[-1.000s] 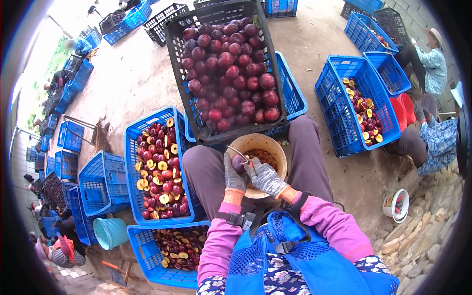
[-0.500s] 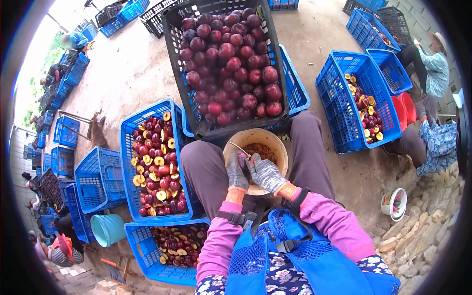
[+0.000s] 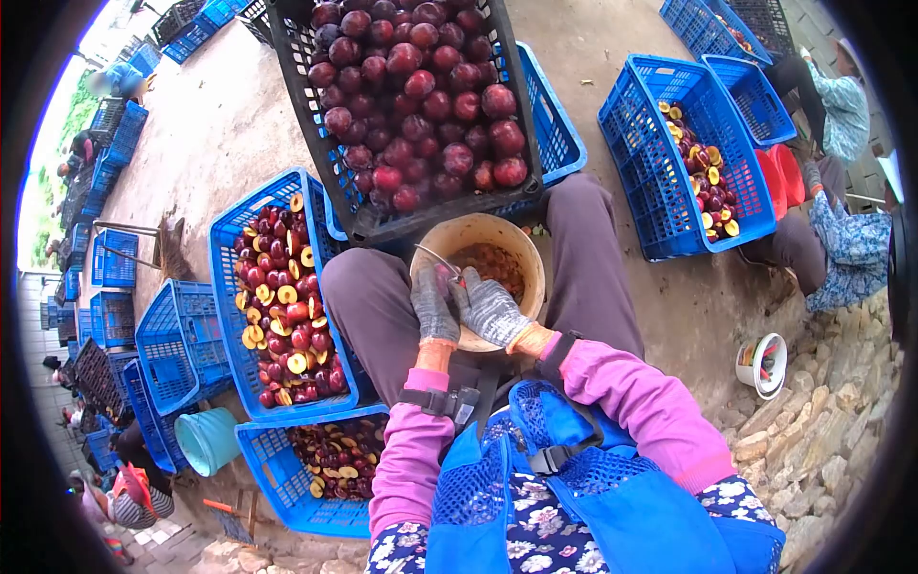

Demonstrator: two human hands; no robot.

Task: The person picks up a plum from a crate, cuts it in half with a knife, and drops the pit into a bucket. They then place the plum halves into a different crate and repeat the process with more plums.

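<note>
Both hands wear grey knit gloves and meet over the near left side of a pale bucket (image 3: pixel 528 251) between the knees, with brown pulp inside. My left hand (image 3: pixel 434 308) is closed around a plum (image 3: pixel 444 274), which is mostly hidden by the fingers. In my right hand (image 3: pixel 491 311) is a small knife (image 3: pixel 438 255), its thin curved metal part pointing up and left across the plum. Beyond the bucket, a black crate (image 3: pixel 368 230) full of whole dark red plums rests on a blue crate (image 3: pixel 564 143).
Blue crates of halved plums stand at the left (image 3: pixel 226 316) and lower left (image 3: pixel 263 478); another (image 3: pixel 650 206) is at the right. A teal bucket (image 3: pixel 207 442) is far left, a white bucket (image 3: pixel 762 365) lower right. Co-workers sit at the right (image 3: pixel 846 249) and left.
The view has shifted, so the crates and bucket appear slightly further left and higher. Both hands remain together at the bucket, still holding the plum and knife.
</note>
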